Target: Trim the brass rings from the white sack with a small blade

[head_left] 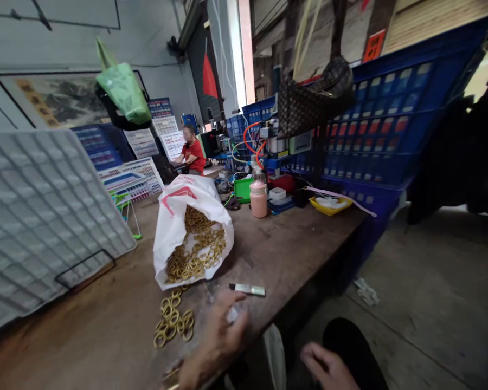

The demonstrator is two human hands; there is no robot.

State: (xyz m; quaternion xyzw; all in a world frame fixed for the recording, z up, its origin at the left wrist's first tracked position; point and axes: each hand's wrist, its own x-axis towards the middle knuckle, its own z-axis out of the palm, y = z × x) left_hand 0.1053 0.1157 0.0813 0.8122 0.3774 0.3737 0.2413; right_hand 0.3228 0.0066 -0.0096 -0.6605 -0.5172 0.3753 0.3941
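Note:
My left hand (223, 327), slightly blurred, is low over the table's front edge with thumb and forefinger apart. A small whitish bit (232, 314) shows between them; whether it is held or lies on the table I cannot tell. Just beyond the fingertips lies a short flat tool (247, 290) with a pale handle and dark end. Left of the hand is a loose pile of brass-coloured rings (171, 319). Behind it, a white plastic bag (166, 227) lies with its mouth towards me, full of similar rings (203, 244). My right hand (327, 368) is curled beside my knee, off the table, its inside hidden.
A white ribbed panel (44, 216) leans at the left. Farther back are a pink bottle (258, 199), a green bin (243, 189) and a yellow tray (330, 206). Blue crates (374, 124) and a hanging checked bag (309, 103) stand right; a person (194, 151) sits behind.

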